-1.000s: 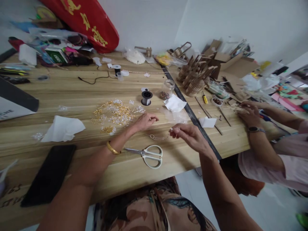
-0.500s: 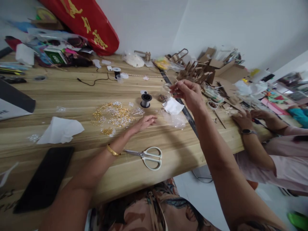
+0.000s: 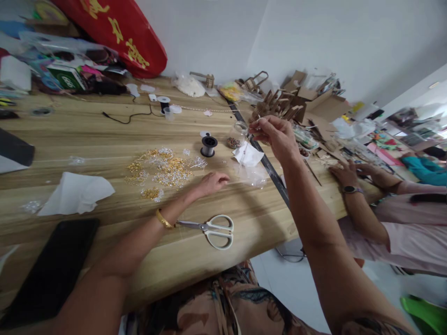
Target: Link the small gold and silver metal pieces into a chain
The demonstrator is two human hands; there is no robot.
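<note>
My right hand (image 3: 275,135) is raised over the table near the glass jar (image 3: 239,132) of small dark beads. Its thumb and fingers pinch something small and pale, too fine to name. Lower and to the left, my left hand (image 3: 212,183) is just above the wood with its fingers pressed together; whatever they hold is hidden. Beside that hand lie the gold and clear beads (image 3: 171,170) in a loose heap. A spool of wire (image 3: 208,146) stands behind it, and white-handled scissors (image 3: 209,228) rest in front. White paper (image 3: 247,154) lies under my right hand.
A black tablet-like slab (image 3: 56,270) and a white cloth or paper (image 3: 77,193) lie at the left. Cardboard boxes (image 3: 324,104) and wooden pieces (image 3: 279,104) crowd the back right. A co-worker's hands (image 3: 345,174) rest on the table at the right.
My left hand's fingers have drawn together from a stretched pose. My right hand keeps its pinch, nearly in place. The view has turned slightly, so the table things appear farther left.
</note>
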